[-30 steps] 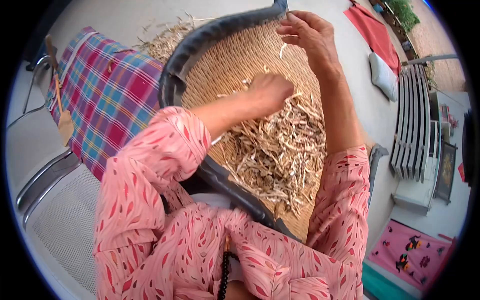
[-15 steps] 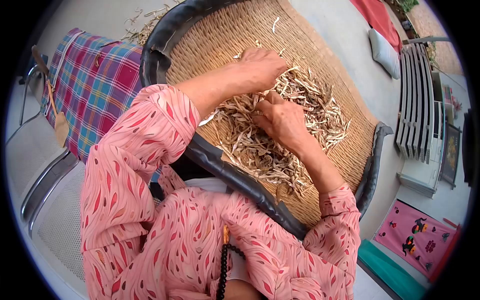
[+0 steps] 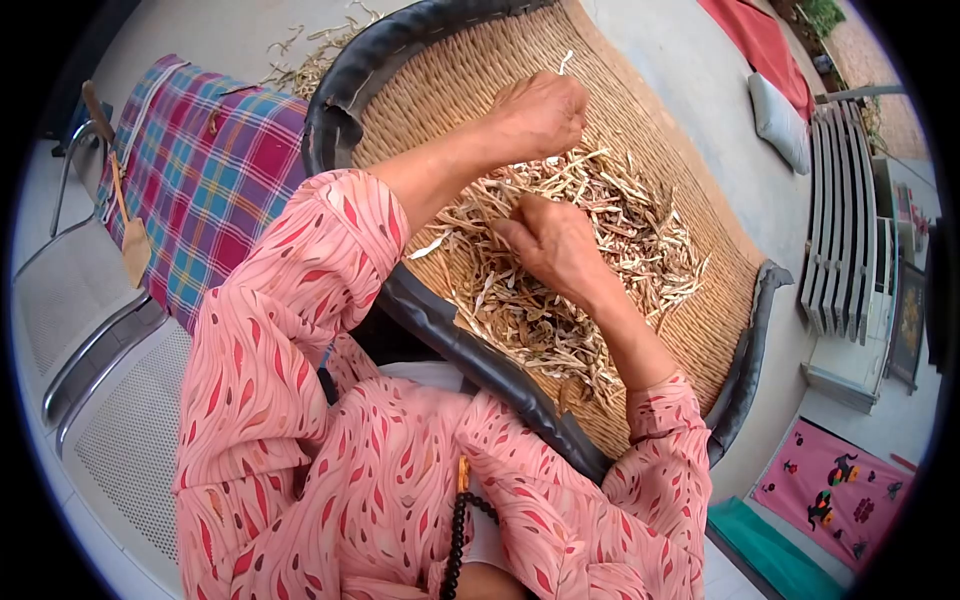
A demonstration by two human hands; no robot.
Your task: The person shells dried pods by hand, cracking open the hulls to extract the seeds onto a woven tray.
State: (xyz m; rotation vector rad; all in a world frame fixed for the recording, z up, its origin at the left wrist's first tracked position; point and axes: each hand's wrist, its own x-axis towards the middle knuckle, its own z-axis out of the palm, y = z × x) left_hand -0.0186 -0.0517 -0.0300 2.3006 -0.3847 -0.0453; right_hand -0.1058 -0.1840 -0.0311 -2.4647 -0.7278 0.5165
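A heap of dry, pale brown bean pods lies on a woven winnowing basket with a black rim, tilted across my lap. My left hand is closed above the weave, just beyond the top of the heap; anything in its fingers is hidden. One pale pod lies on the weave right beside it. Over the middle of the heap is my right hand, its thumb and fingers curled together; I cannot make out what they hold.
A checked cloth hangs over the seat at left, with a wooden-handled tool by it. Perforated metal seats are beside me. More pods lie on the floor behind the basket. A cushion and stacked slatted panels stand at right.
My left hand has lifted off the pods and moved up toward the far side of the basket. My right hand has shifted slightly, out of contact with the left. The view has shifted a little.
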